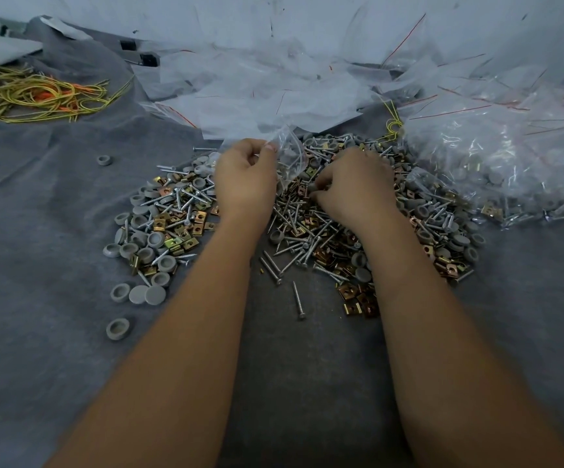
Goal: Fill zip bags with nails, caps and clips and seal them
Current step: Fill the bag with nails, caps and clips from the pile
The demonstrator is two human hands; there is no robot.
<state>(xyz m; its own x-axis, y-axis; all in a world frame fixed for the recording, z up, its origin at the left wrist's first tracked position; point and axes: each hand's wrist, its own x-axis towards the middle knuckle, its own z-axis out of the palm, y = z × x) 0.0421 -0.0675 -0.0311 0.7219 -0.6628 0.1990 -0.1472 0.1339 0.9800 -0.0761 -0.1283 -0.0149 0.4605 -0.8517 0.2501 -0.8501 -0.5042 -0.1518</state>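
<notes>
A wide heap of silver nails [294,224], grey round caps [145,255] and brass clips [358,292] lies on the grey cloth. My left hand [243,177] pinches a small clear zip bag [290,157] by its top edge and holds it up over the heap. My right hand [354,184] is down in the heap just right of the bag, fingers curled on small parts. Which parts it holds is hidden by the fingers. The bag seems to hold a few grey pieces.
Empty zip bags [257,96] pile up at the back. Filled bags [510,163] are heaped at the right. Yellow and orange wires [37,92] lie at the far left. Loose caps [118,329] dot the grey cloth [37,231] on the left.
</notes>
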